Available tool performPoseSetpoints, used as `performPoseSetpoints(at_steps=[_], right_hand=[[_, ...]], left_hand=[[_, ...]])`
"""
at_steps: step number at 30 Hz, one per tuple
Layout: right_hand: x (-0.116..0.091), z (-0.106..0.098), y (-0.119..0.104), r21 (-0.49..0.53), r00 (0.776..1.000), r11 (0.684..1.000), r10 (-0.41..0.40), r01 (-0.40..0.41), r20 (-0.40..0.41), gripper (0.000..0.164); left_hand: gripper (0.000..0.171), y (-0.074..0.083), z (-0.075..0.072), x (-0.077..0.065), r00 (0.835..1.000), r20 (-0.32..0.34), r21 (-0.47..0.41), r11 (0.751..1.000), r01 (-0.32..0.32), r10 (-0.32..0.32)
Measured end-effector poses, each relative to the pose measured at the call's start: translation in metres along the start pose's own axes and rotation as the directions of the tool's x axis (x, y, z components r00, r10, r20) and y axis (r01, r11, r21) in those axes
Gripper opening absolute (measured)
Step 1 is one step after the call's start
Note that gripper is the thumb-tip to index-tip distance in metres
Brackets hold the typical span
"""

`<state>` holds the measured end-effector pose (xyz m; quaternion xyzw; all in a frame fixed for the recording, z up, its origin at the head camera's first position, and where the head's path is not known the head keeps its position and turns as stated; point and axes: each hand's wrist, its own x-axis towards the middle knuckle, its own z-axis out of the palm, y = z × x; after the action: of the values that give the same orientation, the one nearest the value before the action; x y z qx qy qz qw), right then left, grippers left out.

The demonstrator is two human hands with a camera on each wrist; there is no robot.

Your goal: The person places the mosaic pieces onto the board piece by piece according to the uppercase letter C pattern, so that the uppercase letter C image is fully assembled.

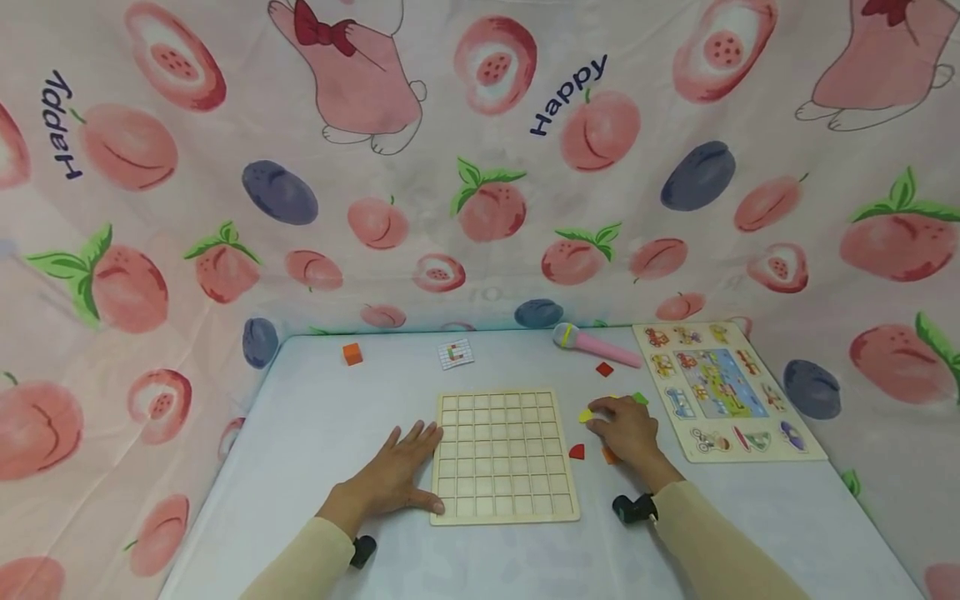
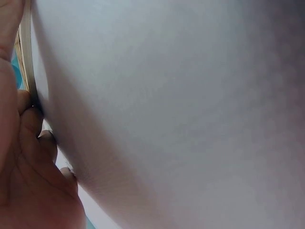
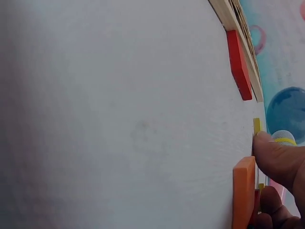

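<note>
My left hand point(image 1: 390, 473) rests on the table with fingers spread, fingertips and thumb tip at the left edge of a wooden grid board point(image 1: 504, 456). Bare squares fill the board. To its right, my right hand point(image 1: 628, 432) pinches a small yellow block point(image 1: 586, 415) between thumb and fingers, low over the table. The right wrist view shows the thumb against that yellow block point(image 3: 257, 125). Close by lie a red quarter-round block point(image 1: 577, 452), an orange block point(image 1: 610, 456) partly under the hand, and a green block point(image 1: 639, 398) behind the fingers.
A red diamond block point(image 1: 604, 369) lies beyond the right hand, near a pink toy microphone point(image 1: 607, 347). A picture puzzle board point(image 1: 723, 392) covers the table's right side. Toward the back are a small patterned card point(image 1: 456, 354) and an orange cube point(image 1: 352, 354).
</note>
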<state>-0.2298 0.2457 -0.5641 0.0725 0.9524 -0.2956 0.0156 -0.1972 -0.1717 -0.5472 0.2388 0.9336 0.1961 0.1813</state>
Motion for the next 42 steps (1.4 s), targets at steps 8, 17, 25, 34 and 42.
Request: performPoseSetpoints(at_steps=[8,17,25,34,42], right_hand=[[-0.002,-0.003,0.0,0.065,1.0,0.998,-0.017,0.017,-0.002,0.032],[-0.007,-0.006,0.002,0.224,1.0,0.974,0.019,-0.014,-0.019,0.036],[-0.009,-0.004,-0.013,0.398,0.999,0.917,0.016,0.006,-0.052,0.033],[-0.005,0.001,-0.044,0.508,0.998,0.861,0.005,0.029,-0.065,0.035],[0.001,0.018,-0.081,0.546,0.999,0.836,-0.045,0.053,-0.027,0.034]], left_hand=[[0.128,-0.002,-0.001,0.002,1.0,-0.007,0.001,1.0,-0.008,0.008],[0.128,-0.001,-0.001,0.003,1.0,-0.003,-0.001,1.0,-0.007,0.007],[0.128,0.001,-0.002,0.003,1.0,0.001,-0.012,1.0,-0.016,0.016],[0.128,-0.001,0.002,0.004,1.0,-0.001,-0.003,1.0,0.002,-0.002],[0.127,0.003,-0.001,0.0,1.0,-0.003,-0.011,1.0,0.01,-0.01]])
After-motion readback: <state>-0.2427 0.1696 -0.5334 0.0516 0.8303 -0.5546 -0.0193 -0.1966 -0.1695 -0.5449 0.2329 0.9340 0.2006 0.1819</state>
